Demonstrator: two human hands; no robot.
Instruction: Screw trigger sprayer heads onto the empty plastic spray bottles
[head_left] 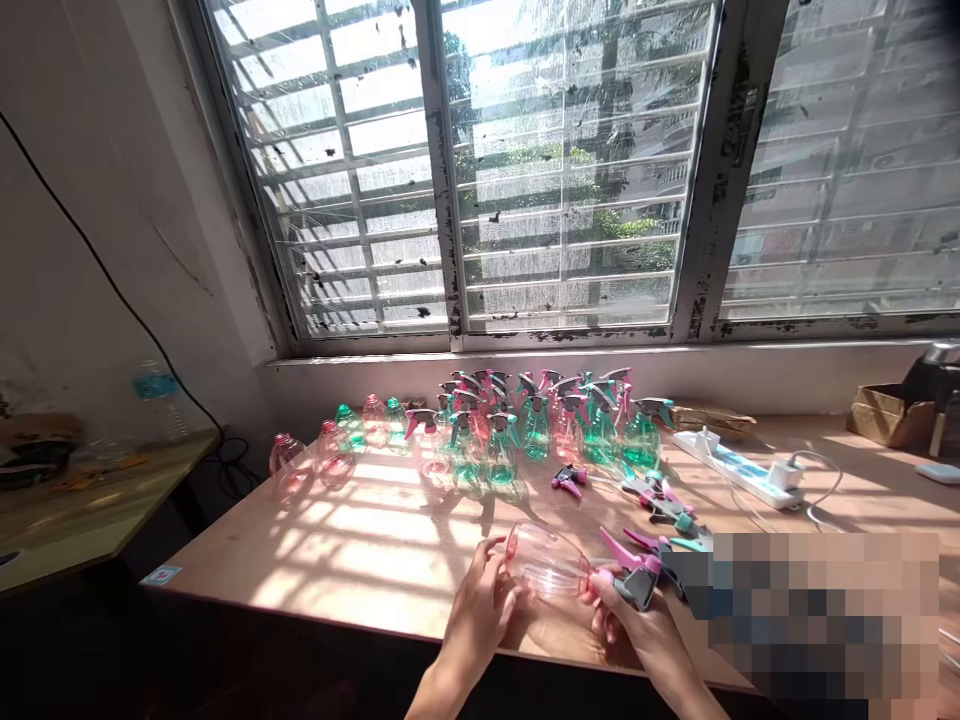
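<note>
A clear pink spray bottle [546,562] lies on its side over the near edge of the wooden table [360,560]. My left hand [480,600] curls round its base end. My right hand [626,615] grips the neck, where a pink and grey trigger head [634,578] sits on the bottle. Further back stands a crowd of pink and green spray bottles [525,425] with trigger heads on, and several bottles without heads [334,450] stand to their left. Loose trigger heads [660,500] lie right of my hands.
A white power strip [739,470] with a plugged charger and cable lies at the right. A cardboard box [885,412] and a dark flask sit at the far right. A lower side table [82,500] stands at the left. Barred windows run behind.
</note>
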